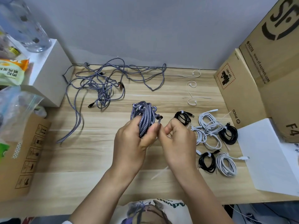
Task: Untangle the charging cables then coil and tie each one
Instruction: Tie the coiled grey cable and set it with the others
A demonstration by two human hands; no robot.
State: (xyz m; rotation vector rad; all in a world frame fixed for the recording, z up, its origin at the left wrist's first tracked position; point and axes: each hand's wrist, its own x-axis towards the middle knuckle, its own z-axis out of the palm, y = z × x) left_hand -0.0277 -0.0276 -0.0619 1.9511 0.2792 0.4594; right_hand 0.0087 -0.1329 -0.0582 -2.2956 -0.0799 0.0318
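Centrally, above the counter (97, 156): left hand (131, 143) grips a coiled grey braided cable (143, 117). Right hand (178, 139), fingers curled, pinches a white tie at the coil. Tangled grey cables (100, 81) lie far left.

The coiled cable (143, 118) in my left hand (131, 143) has a woven, matt grey braid. The tied white coils (225, 164) and black coils (228, 134) look smooth plastic. The table (90, 159) is matt wood-grain; the boxes (258, 75) are plain cardboard.

Head-worn view, down onto desk (97, 159)
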